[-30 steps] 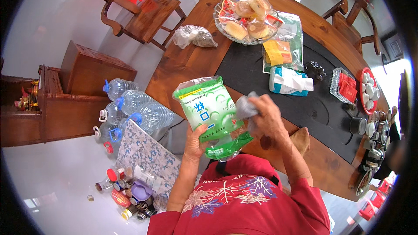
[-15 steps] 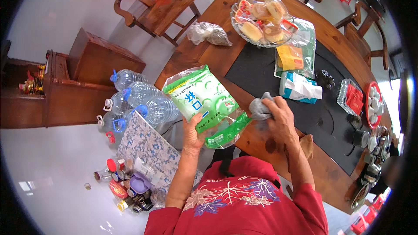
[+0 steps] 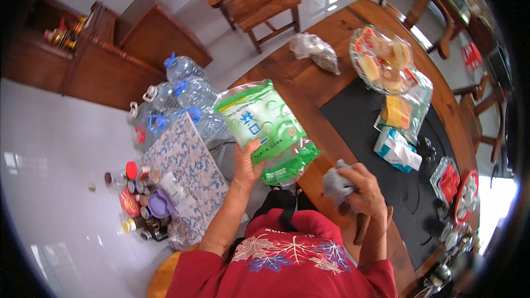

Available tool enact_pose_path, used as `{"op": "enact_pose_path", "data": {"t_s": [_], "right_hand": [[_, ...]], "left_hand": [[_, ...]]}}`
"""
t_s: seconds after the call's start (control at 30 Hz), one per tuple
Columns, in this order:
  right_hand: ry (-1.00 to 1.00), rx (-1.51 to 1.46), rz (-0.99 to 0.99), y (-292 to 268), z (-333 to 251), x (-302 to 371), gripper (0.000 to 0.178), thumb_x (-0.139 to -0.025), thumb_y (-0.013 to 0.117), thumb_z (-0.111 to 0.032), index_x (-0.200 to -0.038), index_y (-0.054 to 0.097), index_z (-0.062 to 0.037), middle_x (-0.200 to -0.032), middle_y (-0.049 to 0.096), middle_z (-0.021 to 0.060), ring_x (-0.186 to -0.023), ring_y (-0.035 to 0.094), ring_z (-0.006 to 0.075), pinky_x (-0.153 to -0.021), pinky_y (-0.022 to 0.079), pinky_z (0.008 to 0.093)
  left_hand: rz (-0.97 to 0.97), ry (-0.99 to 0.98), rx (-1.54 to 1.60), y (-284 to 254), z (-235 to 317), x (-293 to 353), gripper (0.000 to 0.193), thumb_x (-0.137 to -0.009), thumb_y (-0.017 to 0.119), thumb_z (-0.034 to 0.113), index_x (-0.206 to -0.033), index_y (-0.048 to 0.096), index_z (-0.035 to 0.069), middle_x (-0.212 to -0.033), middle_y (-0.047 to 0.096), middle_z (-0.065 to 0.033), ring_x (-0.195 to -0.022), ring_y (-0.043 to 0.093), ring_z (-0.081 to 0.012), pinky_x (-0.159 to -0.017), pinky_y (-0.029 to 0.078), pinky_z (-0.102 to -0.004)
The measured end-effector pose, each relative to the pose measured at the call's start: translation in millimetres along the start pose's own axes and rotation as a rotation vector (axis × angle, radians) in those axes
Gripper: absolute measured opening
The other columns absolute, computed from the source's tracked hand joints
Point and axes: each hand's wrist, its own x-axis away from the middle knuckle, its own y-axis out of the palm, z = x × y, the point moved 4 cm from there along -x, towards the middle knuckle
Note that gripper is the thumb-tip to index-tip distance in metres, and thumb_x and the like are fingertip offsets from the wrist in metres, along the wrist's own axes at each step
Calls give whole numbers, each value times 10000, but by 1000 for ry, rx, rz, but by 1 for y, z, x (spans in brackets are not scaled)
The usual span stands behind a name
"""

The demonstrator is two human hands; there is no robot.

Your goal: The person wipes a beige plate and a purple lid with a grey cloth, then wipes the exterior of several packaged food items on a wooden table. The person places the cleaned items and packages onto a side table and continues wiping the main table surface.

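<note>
My left hand (image 3: 247,164) grips the lower left edge of a green and white plastic package (image 3: 269,127), thumb on its front. The package has a clear, crumpled section near its lower green end and is held up in front of me, beside the wooden table's edge. A grey cloth (image 3: 337,183) is bunched in my right hand (image 3: 366,192), over the near part of the wooden table (image 3: 276,72). The cloth and the package are apart. My right palm is hidden from view.
Large clear water bottles (image 3: 196,91) stand at the left, behind a floral-patterned board (image 3: 190,171). Jars and a purple container (image 3: 160,204) sit beside it. On the table are a bagged bundle (image 3: 316,51), a glass plate of pastries (image 3: 383,60) and a tissue pack (image 3: 396,149).
The view has turned, so the table contents appear farther right. My right hand has drawn nearer to me with the grey cloth. The package stays in my left hand.
</note>
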Motion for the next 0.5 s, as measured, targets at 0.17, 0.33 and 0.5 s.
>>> {"op": "enact_pose_path", "data": {"t_s": [0.17, 0.33, 0.5], "right_hand": [[-24, -159, 270, 4, -30, -54, 417, -715, 633, 38, -1125, 618, -36, -998, 589, 139, -893, 617, 290, -764, 485, 352], [-95, -90, -11, 32, -20, -75, 394, -733, 653, -4, -1123, 604, -25, -959, 590, 135, -875, 611, 283, -770, 476, 353], [253, -282, 86, 41, 13, -51, 362, -747, 612, -13, -1109, 602, 0, -951, 635, 106, -890, 636, 204, -769, 496, 325]], "left_hand": [[18, -18, 27, 11, -18, 14, 504, -774, 657, 23, -1239, 468, 71, -1105, 599, -82, -972, 621, -214, -806, 559, -384], [64, 10, 71, -3, -4, 16, 490, -781, 639, 19, -1235, 464, 82, -1114, 586, -82, -1010, 606, -226, -868, 536, -404], [155, 258, 133, -27, 33, 17, 518, -785, 642, 24, -1249, 426, 100, -1107, 579, -78, -1011, 605, -244, -858, 541, -420]]}}
